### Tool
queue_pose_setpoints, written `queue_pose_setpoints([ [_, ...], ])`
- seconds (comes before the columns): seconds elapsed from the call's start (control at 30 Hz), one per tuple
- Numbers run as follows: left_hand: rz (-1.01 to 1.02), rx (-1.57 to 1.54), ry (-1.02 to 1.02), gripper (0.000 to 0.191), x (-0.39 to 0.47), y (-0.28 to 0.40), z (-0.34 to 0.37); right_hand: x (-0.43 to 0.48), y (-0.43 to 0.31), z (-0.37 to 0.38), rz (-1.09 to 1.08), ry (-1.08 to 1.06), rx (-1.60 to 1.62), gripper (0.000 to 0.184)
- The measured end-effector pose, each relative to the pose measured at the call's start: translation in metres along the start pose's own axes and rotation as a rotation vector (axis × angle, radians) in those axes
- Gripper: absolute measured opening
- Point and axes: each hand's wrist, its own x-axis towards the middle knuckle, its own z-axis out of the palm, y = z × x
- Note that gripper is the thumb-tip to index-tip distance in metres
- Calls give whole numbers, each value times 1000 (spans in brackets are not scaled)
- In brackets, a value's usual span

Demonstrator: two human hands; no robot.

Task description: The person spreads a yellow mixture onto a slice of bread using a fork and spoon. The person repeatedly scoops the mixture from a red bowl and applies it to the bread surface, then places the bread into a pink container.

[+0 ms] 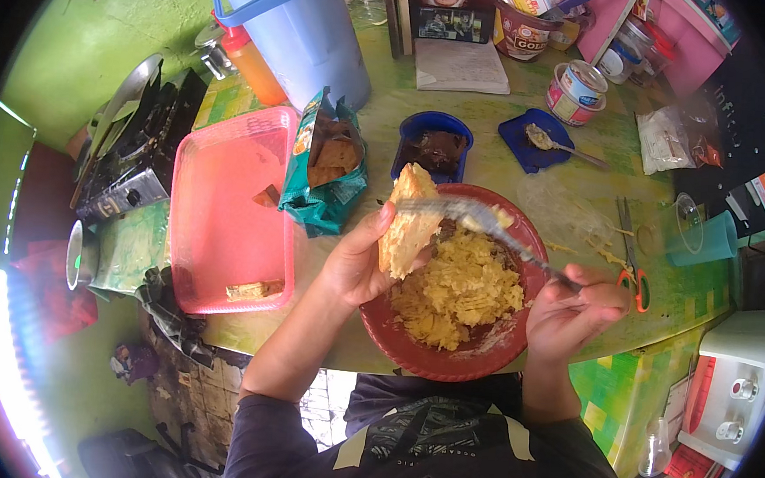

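My left hand [363,257] grips a slab of toasted bread or biscuit [410,231], tilted on edge and coated with pale yellow paste. In my right hand [578,310] is the handle of a metal utensil [510,241]; its blurred head, fork-like, lies against the top of the slab. Both hands are over a red-brown plastic bowl [377,334] at the table's front edge. Inside the bowl is a lumpy yellow mixture [461,290], with smears on the wall.
Left of the bowl stand an opened teal packet [319,199] of brown slices and a pink tray [233,217] holding a filled piece [254,290]. Beyond are a blue container [435,147] of dark paste and a blue lid [534,140] with a spoon. Orange-handled scissors [632,267] lie right.
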Motion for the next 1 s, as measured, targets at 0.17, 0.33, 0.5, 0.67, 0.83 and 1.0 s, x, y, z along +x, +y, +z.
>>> queue_pose_setpoints([
  [0.17, 12, -13, -17, 46, 0, -2, -8, 7, -1, -3, 68, 212, 109, 34],
  [0.33, -24, -10, -15, 46, 0, 0, -3, 3, -8, -11, 172, -132, 404, 36],
  [0.5, 0, 106, 227, 40, -6, -5, 13, -2, -8, -6, 194, -259, 228, 38],
  [0.67, -47, 89, 11, 53, -3, 2, 11, 9, -9, 8, 115, 175, 149, 29],
  [0.83, -29, 13, -109, 57, -2, -1, 7, 24, -19, 5, 285, 359, 294, 25],
  [1.0, -57, 79, -109, 56, -3, -2, 4, 22, -23, -3, 566, 167, 496, 27],
])
